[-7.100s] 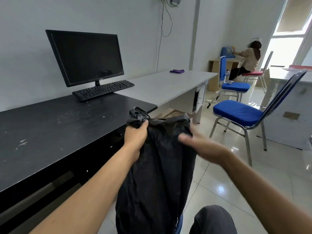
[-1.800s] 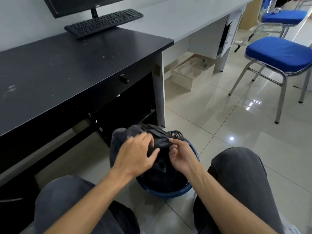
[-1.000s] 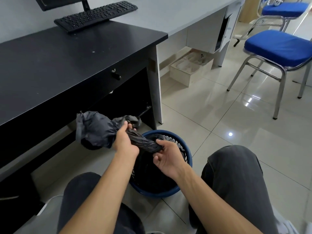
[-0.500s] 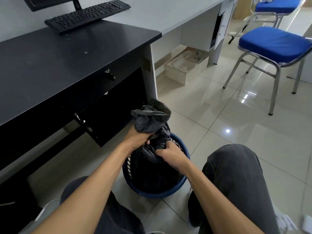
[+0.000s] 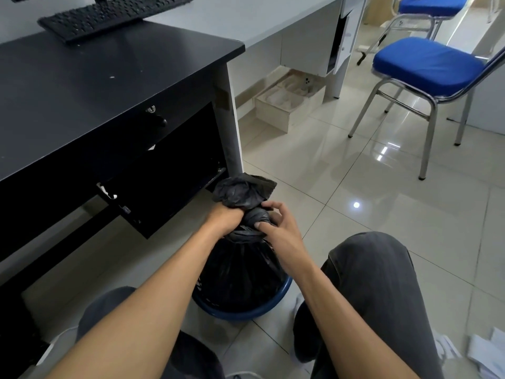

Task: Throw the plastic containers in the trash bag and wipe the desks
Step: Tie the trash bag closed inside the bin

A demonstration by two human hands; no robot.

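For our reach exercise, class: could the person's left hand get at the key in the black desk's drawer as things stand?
Probably yes, once freed: the left hand grips the trash bag by its neck, but only open air lies between it and the key above.

Your left hand (image 5: pixel 225 218) grips the twisted neck of the black trash bag (image 5: pixel 237 272), and the bag's bunched top sticks up above your fist. Your right hand (image 5: pixel 281 231) pinches the knot just beside it. The bag sits in a blue bin (image 5: pixel 246 314) on the tiled floor (image 5: pixel 355 173), between your knees and near the front right leg of the black bench (image 5: pixel 95 86). A keyboard (image 5: pixel 109 15) lies at that bench's far edge. A blue chair (image 5: pixel 423 67) stands well apart on the right.
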